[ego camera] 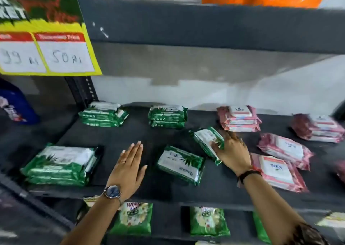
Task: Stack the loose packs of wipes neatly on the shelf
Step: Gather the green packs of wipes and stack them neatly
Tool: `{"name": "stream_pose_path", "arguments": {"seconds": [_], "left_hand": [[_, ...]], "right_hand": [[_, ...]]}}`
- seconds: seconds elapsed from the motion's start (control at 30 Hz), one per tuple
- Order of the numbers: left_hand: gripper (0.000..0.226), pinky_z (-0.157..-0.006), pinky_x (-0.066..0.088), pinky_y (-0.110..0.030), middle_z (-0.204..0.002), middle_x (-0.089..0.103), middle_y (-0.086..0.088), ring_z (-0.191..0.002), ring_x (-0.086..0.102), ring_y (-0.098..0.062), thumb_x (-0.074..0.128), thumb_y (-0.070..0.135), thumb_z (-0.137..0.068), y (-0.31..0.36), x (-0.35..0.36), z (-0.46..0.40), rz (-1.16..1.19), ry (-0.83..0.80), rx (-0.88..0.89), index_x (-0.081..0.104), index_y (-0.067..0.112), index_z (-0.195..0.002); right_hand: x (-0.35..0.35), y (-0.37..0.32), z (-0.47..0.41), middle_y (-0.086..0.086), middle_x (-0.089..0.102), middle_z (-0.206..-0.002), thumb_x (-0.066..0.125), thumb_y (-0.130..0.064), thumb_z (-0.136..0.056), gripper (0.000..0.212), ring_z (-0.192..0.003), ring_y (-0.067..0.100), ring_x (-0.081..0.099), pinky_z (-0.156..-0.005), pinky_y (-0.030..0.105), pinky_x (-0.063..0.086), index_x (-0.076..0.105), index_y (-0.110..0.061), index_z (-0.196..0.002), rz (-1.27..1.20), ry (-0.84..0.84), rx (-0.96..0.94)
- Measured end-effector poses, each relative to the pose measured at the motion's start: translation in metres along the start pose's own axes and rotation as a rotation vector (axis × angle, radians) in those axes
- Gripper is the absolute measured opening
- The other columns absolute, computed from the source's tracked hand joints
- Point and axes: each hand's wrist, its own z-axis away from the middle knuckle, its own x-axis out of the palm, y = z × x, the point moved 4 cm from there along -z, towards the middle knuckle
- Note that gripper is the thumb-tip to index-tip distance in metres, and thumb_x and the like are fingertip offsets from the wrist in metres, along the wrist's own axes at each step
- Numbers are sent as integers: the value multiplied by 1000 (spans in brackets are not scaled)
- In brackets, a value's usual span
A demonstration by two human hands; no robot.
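Green stacks (103, 115) sit upper left; our right hand (233, 151) grips a loose green pack (206, 142), left hand (128, 168) flat and empty; loose pink packs (280, 172) remain lower right.

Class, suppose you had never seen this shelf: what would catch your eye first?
Probably the right hand gripping a tilted green wipes pack at mid-shelf, with the left hand open and flat beside it. Next, the yellow price sign hanging upper left, and the pink packs scattered at right.

Dim even light, motion blur, edges warped
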Motion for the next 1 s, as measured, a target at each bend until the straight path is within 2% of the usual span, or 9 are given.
{"name": "stream_pose_path", "arguments": {"seconds": [0.13, 0.2, 0.3, 0.37, 0.47, 0.63, 0.73, 0.9, 1.0], "left_hand": [[109, -112, -2, -28, -151, 7, -5, -140, 5, -21, -31, 69, -57, -9, 29, -7, 114, -5, 46, 7, 8, -139], [100, -109, -9, -23, -150, -4, 1, -140, -1, -16, -20, 72, -63, -12, 35, -10, 132, -47, 31, 2, 12, -139], [61, -108, -6, -21, -153, 1, -2, -140, 0, -15, 24, 46, -90, -12, 35, -10, 174, -32, 13, 8, 12, -139], [58, -108, -3, -21, -153, 4, -3, -140, 3, -16, 31, 38, -92, -11, 35, -9, 204, -15, 6, 11, 12, -139], [59, -112, 4, -26, -152, 6, -1, -140, 7, -18, 28, 43, -90, -11, 34, -9, 206, -16, 3, 14, 12, -139], [96, -112, 16, -33, -148, 26, -7, -136, 24, -23, -11, 69, -72, -7, 27, -7, 176, 7, 22, 29, 8, -135], [97, -110, 19, -39, -144, 34, -13, -133, 30, -28, -10, 67, -73, -6, 26, -7, 190, 11, 25, 35, 3, -131], [90, -109, 22, -42, -142, 37, -13, -132, 33, -30, -5, 63, -77, -5, 25, -5, 192, 26, 37, 38, 2, -129], [67, -112, 17, -35, -145, 34, -11, -135, 27, -26, 19, 51, -85, -3, 23, -2, 298, 92, -25, 34, 5, -132]], "right_hand": [[17, 5, -19, 14, 36, -143, 51, -52, -78, 71, -128, 36, 35, -108, 47, 29, 31, -14, -134, 16, -201, 120], [24, 8, -22, 15, 40, -139, 56, -54, -73, 76, -125, 37, 39, -104, 47, 34, 32, -15, -132, -4, -225, 149], [27, 10, -25, 15, 47, -130, 64, -49, -68, 72, -118, 37, 45, -93, 45, 41, 35, -17, -127, -11, -174, 157], [25, 11, -25, 15, 52, -126, 66, -45, -67, 69, -115, 36, 48, -89, 44, 43, 40, -16, -124, -36, -125, 156], [13, 10, -22, 14, 58, -123, 67, -41, -64, 69, -110, 34, 53, -88, 43, 47, 44, -16, -124, -78, -54, 113], [-6, -24, -5, 8, 64, -111, 72, -42, -62, 69, -84, 17, 60, -74, 25, 49, 48, -17, -122, -175, -73, -232], [2, -53, 6, 5, 61, -119, 71, -45, -62, 73, -95, 16, 59, -84, 25, 46, 47, -18, -125, -181, -172, -407], [32, -65, 15, 2, 48, -135, 66, -49, -67, 75, -123, 21, 44, -103, 35, 36, 36, -26, -132, -121, -330, -425], [36, -60, 11, 1, 41, -140, 65, -56, -65, 80, -127, 20, 38, -106, 34, 32, 31, -29, -133, -142, -454, -382]]}}
